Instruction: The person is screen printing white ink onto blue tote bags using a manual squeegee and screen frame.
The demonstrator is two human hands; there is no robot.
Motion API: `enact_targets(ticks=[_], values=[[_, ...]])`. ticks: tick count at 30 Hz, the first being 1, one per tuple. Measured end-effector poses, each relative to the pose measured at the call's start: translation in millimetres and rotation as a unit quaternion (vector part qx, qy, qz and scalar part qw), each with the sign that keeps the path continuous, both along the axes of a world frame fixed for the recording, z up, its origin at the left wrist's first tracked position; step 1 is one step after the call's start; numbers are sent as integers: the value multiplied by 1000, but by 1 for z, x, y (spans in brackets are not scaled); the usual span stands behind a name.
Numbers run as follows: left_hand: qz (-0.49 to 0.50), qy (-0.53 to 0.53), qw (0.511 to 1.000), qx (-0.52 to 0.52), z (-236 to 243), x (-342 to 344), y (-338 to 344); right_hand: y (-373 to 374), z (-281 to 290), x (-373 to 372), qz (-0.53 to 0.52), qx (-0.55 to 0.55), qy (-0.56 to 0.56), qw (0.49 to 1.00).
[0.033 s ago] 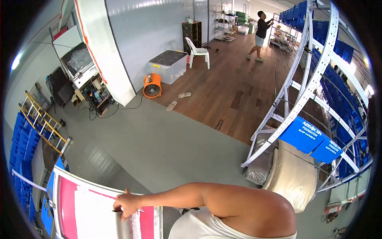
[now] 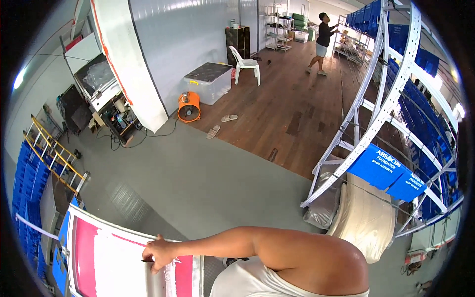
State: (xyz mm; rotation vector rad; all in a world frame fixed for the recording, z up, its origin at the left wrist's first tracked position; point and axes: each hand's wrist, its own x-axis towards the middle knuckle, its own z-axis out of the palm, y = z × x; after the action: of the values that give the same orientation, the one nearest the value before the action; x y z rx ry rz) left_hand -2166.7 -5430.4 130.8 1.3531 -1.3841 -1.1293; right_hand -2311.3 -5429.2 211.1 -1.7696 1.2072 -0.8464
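Note:
A silk-screen frame (image 2: 195, 277) with a pale metal border lies at the lower left, cut off by the picture's lower edge. Its mesh is pink at both sides, with a broad white area of what looks like ink between. My right hand (image 2: 161, 252) reaches across from the right, its fingers closed round the far end of a long, pale grey squeegee (image 2: 157, 283). The squeegee lies over the white area, beside a ragged white streak and the pink strip. Its near end is out of the picture. My left hand does not show.
Blue printed fabric pieces (image 2: 378, 168) hang on a white metal rack (image 2: 363, 141) at right, above wrapped cream bundles (image 2: 363, 213). More blue pieces and a yellow ladder (image 2: 62, 153) stand left. An orange blower (image 2: 189, 107), slippers (image 2: 213, 131) and a white chair (image 2: 245, 65) stand ahead; a person (image 2: 322, 44) is far back.

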Motion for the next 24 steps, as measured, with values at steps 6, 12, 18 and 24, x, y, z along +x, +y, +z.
enact_targets(ticks=[6, 12, 18, 24], values=[[-26, 2, 1000, -1, 0, -15, -42, -37, -1, -30, -41, 14, -6, 999], [-15, -7, 1000, 9, -7, -37, -65, -75, -11, -63, -40, 23, -9, 999], [11, -17, 1000, 10, -13, -116, -93, -108, -23, -127, -6, 26, -1, 1000], [51, -28, 998, 13, 1, -216, -118, -143, -17, -235, 26, 14, -8, 1000]])
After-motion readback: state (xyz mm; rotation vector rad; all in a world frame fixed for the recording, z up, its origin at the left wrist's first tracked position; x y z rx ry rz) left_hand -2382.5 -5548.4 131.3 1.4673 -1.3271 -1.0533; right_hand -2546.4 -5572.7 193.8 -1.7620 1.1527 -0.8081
